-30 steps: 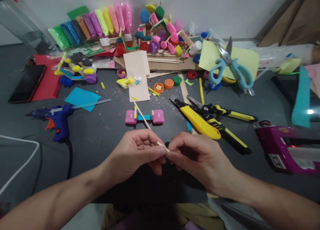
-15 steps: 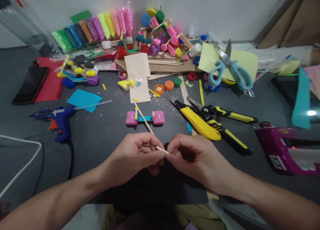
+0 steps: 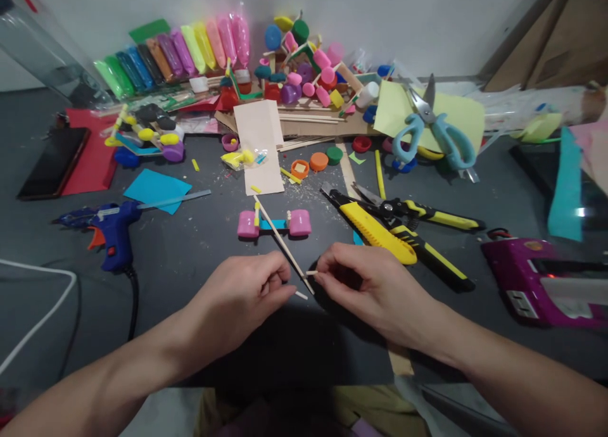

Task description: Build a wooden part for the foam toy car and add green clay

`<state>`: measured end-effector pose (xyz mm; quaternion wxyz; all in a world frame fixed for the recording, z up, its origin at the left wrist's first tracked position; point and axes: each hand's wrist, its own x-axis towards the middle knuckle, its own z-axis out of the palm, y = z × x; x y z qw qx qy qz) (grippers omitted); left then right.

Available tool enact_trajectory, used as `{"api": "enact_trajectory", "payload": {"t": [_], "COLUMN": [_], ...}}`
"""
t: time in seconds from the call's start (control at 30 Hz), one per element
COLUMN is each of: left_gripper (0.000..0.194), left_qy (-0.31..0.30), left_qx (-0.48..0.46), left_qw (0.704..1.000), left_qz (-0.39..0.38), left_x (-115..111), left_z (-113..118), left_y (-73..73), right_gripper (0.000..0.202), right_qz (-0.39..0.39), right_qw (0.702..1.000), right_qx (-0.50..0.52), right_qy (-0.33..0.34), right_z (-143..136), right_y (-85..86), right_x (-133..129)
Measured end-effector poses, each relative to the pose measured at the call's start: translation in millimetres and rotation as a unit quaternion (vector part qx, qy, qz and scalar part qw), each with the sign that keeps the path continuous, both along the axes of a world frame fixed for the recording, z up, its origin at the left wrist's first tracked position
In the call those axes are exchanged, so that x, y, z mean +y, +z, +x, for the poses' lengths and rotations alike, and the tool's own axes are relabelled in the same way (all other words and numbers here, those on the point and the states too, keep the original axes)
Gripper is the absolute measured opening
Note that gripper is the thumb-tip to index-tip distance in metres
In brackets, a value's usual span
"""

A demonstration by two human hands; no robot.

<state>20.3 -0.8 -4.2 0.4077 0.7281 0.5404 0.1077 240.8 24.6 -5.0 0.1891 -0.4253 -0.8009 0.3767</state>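
Note:
My left hand is closed, with the pale end of a short wooden stick sticking out past the thumb. Between thumb and forefinger, my right hand pinches another short wooden stick. The hands are apart. Between them a longer wooden stick lies slantwise, its upper part across a small toy chassis. That chassis has a blue strip, a pink wheel on the left and a second pink wheel on the right. A yellow piece stands at its left end.
A blue glue gun lies at left. On the right are a yellow utility knife, pruning shears, scissors and a purple device. Clay packets and colourful toy parts line the back wall.
My hands have drawn apart. Earlier the fingertips met around one short stick; now each hand has a short piece, and the long stick's lower end shows between them.

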Motion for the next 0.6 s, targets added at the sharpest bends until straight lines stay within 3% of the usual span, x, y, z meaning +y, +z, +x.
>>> {"api": "enact_trajectory", "payload": {"t": [0.23, 0.43, 0.6], "left_gripper": [0.013, 0.01, 0.011], "left_qy": [-0.05, -0.207, -0.163], "left_qx": [0.034, 0.062, 0.05], "left_qw": [0.993, 0.96, 0.968], "left_qz": [0.106, 0.181, 0.185], "left_x": [-2.6, -5.6, -3.9], "left_z": [0.0, -0.1, -2.0], "left_y": [-9.6, -6.3, -6.8], "right_gripper": [0.016, 0.016, 0.016], "right_qz": [0.019, 0.045, 0.057], "right_qw": [0.999, 0.998, 0.998], "right_qx": [-0.031, -0.036, -0.024], "right_qy": [0.011, 0.021, 0.02], "right_z": [-1.1, -0.4, -0.1], "right_y": [-2.5, -3.4, -2.1], "right_x": [2.3, 1.2, 0.3]}}
